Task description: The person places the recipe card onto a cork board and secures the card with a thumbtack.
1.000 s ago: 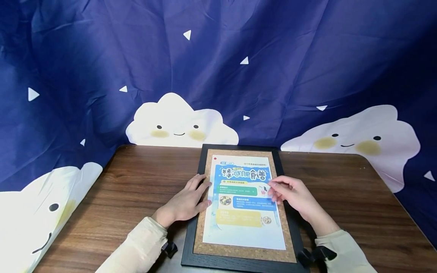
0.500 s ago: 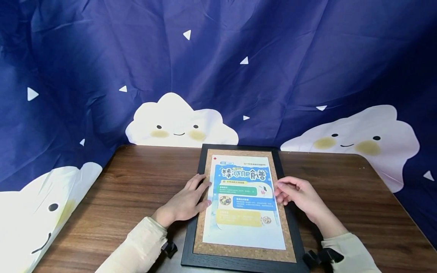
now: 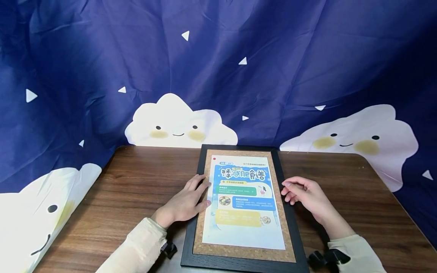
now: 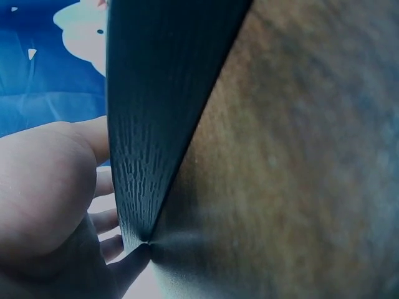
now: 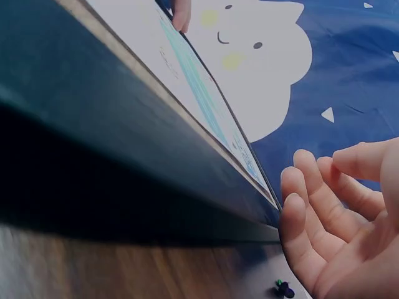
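A printed poster [image 3: 244, 235] with blue, green and yellow blocks lies on a cork board [image 3: 246, 254] in a black frame [image 3: 239, 263]. A red pin [image 3: 214, 159] sits at the poster's top left corner. My left hand [image 3: 184, 201] rests over the frame's left side, its fingers spread and the tips at the poster's left edge. My right hand [image 3: 305, 195] is at the frame's right side, off the poster. In the right wrist view the right hand's fingers [image 5: 312, 187] curl loosely, thumb close to the forefinger, with nothing visible between them.
A brown wooden table [image 3: 150, 167] bears the board. Behind it hangs a blue curtain [image 3: 218, 68] with clouds and white triangles. In the right wrist view some small dark and green objects [image 5: 285, 289] lie beyond the frame, too small to identify.
My right hand has moved right, from over the poster's right edge to the frame's right side. The left hand and the board have stayed in place.
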A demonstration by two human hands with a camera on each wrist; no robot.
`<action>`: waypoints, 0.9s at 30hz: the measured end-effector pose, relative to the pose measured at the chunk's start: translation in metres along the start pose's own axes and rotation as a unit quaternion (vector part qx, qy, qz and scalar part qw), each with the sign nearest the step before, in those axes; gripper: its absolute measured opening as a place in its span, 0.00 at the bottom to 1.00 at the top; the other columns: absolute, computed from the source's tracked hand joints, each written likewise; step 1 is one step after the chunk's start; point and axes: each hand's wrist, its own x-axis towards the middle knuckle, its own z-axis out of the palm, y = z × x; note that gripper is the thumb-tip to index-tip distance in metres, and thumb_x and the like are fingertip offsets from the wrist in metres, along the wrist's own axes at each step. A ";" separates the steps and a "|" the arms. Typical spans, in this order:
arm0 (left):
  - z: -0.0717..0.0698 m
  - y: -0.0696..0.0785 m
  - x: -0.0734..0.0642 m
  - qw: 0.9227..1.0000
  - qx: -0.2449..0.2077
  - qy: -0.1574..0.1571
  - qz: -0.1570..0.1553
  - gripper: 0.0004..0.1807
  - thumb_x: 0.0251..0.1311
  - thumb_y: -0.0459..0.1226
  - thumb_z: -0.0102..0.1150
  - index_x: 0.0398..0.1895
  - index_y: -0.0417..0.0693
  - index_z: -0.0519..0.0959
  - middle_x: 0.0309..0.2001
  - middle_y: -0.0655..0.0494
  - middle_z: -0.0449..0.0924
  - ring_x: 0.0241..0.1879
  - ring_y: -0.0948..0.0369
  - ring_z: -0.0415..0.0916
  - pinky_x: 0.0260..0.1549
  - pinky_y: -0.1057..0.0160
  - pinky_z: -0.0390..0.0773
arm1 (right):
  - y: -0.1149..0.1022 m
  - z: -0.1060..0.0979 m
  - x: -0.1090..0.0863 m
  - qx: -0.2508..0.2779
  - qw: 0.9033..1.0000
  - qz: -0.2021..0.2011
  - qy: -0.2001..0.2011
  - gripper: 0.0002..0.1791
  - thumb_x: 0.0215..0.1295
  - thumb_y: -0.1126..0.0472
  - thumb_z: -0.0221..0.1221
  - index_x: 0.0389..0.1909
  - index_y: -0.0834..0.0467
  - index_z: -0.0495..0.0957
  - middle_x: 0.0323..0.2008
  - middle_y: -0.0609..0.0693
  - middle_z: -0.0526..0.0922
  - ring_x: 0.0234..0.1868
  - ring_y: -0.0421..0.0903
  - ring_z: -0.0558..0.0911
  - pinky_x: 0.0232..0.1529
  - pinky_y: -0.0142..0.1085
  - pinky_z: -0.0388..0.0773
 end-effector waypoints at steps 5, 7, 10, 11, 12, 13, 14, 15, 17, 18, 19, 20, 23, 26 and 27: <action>0.001 0.000 0.000 1.000 -0.001 0.003 0.000 0.33 0.83 0.47 0.54 0.82 0.43 0.64 0.85 0.38 0.51 0.87 0.41 0.46 0.78 0.41 0.66 | 0.003 -0.006 -0.001 -0.009 1.000 0.007 0.009 0.23 0.85 0.55 0.57 0.65 0.71 0.76 0.40 0.54 0.88 0.35 0.44 0.87 0.38 0.36 0.87; 0.001 0.000 0.000 1.000 -0.001 0.005 0.001 0.33 0.83 0.47 0.54 0.82 0.42 0.64 0.85 0.38 0.51 0.87 0.41 0.46 0.78 0.41 0.66 | 0.005 -0.009 -0.001 -0.014 1.000 0.009 0.013 0.23 0.85 0.55 0.56 0.65 0.71 0.76 0.40 0.53 0.88 0.35 0.44 0.87 0.38 0.36 0.87; 0.001 0.000 0.000 1.000 -0.001 0.005 0.002 0.33 0.83 0.47 0.54 0.82 0.42 0.64 0.85 0.38 0.52 0.87 0.40 0.46 0.78 0.40 0.66 | 0.008 -0.014 -0.002 -0.019 1.000 0.012 0.017 0.23 0.85 0.55 0.56 0.65 0.71 0.76 0.40 0.52 0.88 0.35 0.44 0.87 0.38 0.36 0.87; 0.001 0.000 0.000 1.000 -0.001 0.005 0.002 0.33 0.83 0.47 0.54 0.82 0.42 0.64 0.85 0.38 0.52 0.87 0.40 0.46 0.78 0.40 0.66 | 0.010 -0.016 -0.003 -0.021 1.000 0.014 0.019 0.24 0.85 0.55 0.56 0.65 0.71 0.75 0.40 0.52 0.89 0.34 0.44 0.87 0.38 0.36 0.87; 0.001 0.000 0.000 1.000 -0.001 0.005 0.003 0.33 0.83 0.47 0.54 0.82 0.42 0.64 0.85 0.38 0.52 0.87 0.40 0.46 0.78 0.40 0.66 | 0.011 -0.017 -0.003 -0.023 0.999 0.016 0.021 0.24 0.85 0.54 0.55 0.65 0.71 0.75 0.40 0.52 0.89 0.34 0.44 0.87 0.38 0.36 0.87; 0.001 0.000 0.000 1.000 -0.002 0.004 0.003 0.33 0.83 0.47 0.54 0.82 0.42 0.64 0.85 0.38 0.52 0.87 0.40 0.46 0.78 0.40 0.66 | 0.012 -0.019 -0.003 -0.026 0.999 0.017 0.023 0.24 0.86 0.54 0.55 0.66 0.71 0.75 0.40 0.52 0.89 0.34 0.44 0.87 0.38 0.36 0.88; 0.001 -0.001 0.000 1.000 -0.002 0.004 0.004 0.33 0.83 0.47 0.54 0.82 0.42 0.64 0.85 0.38 0.51 0.87 0.40 0.46 0.78 0.40 0.66 | 0.013 -0.020 -0.003 -0.028 0.999 0.019 0.026 0.24 0.86 0.54 0.55 0.66 0.71 0.75 0.40 0.52 0.89 0.34 0.44 0.87 0.37 0.36 0.88; 0.001 -0.001 0.000 1.000 -0.003 0.004 0.004 0.33 0.83 0.47 0.54 0.82 0.42 0.63 0.85 0.38 0.51 0.87 0.40 0.46 0.78 0.40 0.66 | 0.015 -0.022 -0.003 -0.032 0.999 0.021 0.028 0.24 0.86 0.54 0.55 0.66 0.71 0.75 0.39 0.51 0.89 0.34 0.43 0.87 0.37 0.36 0.88; 0.001 -0.001 0.000 1.000 -0.003 0.003 0.003 0.33 0.83 0.47 0.54 0.82 0.42 0.63 0.85 0.38 0.51 0.87 0.40 0.46 0.78 0.40 0.66 | 0.017 -0.024 -0.003 -0.038 0.998 0.026 0.033 0.24 0.85 0.55 0.56 0.66 0.72 0.75 0.39 0.51 0.89 0.34 0.43 0.87 0.37 0.36 0.88; 0.001 -0.001 0.000 1.000 -0.003 0.003 0.003 0.33 0.83 0.47 0.54 0.83 0.42 0.63 0.85 0.38 0.51 0.87 0.40 0.46 0.78 0.40 0.66 | 0.018 -0.026 -0.003 -0.042 0.998 0.028 0.035 0.24 0.85 0.55 0.56 0.66 0.72 0.75 0.39 0.51 0.89 0.33 0.43 0.87 0.37 0.36 0.88; 0.001 -0.001 0.000 1.000 -0.004 0.002 0.002 0.33 0.83 0.47 0.54 0.83 0.42 0.63 0.85 0.38 0.51 0.87 0.41 0.46 0.78 0.40 0.66 | 0.018 -0.027 -0.002 -0.046 0.998 0.031 0.038 0.23 0.85 0.55 0.56 0.65 0.72 0.75 0.39 0.52 0.89 0.33 0.43 0.87 0.36 0.37 0.88; 0.001 -0.001 0.000 1.000 -0.004 0.002 0.001 0.33 0.83 0.47 0.54 0.83 0.42 0.63 0.85 0.38 0.51 0.87 0.41 0.46 0.78 0.40 0.66 | 0.019 -0.028 -0.002 -0.052 0.997 0.033 0.040 0.23 0.85 0.55 0.56 0.65 0.72 0.75 0.39 0.52 0.89 0.33 0.43 0.87 0.36 0.37 0.88; 0.001 -0.001 0.000 1.000 -0.004 0.001 -0.001 0.33 0.83 0.47 0.54 0.83 0.43 0.63 0.86 0.38 0.51 0.87 0.41 0.46 0.78 0.40 0.66 | 0.021 -0.032 -0.002 -0.074 0.996 0.038 0.044 0.21 0.85 0.58 0.55 0.64 0.72 0.76 0.39 0.53 0.89 0.32 0.43 0.86 0.33 0.37 0.86; 0.001 -0.001 0.000 1.000 -0.005 0.001 0.000 0.33 0.83 0.47 0.54 0.83 0.43 0.63 0.86 0.38 0.51 0.87 0.41 0.46 0.78 0.40 0.66 | 0.023 -0.034 -0.001 -0.113 0.992 0.035 0.050 0.18 0.85 0.61 0.54 0.61 0.72 0.78 0.38 0.55 0.90 0.30 0.44 0.84 0.29 0.37 0.83; 0.001 -0.001 0.000 1.000 -0.005 0.001 0.001 0.33 0.83 0.47 0.54 0.83 0.42 0.63 0.85 0.38 0.51 0.87 0.41 0.46 0.78 0.40 0.66 | 0.024 -0.034 -0.001 -0.126 0.990 0.034 0.051 0.16 0.84 0.63 0.54 0.59 0.71 0.78 0.37 0.55 0.89 0.29 0.45 0.84 0.28 0.37 0.82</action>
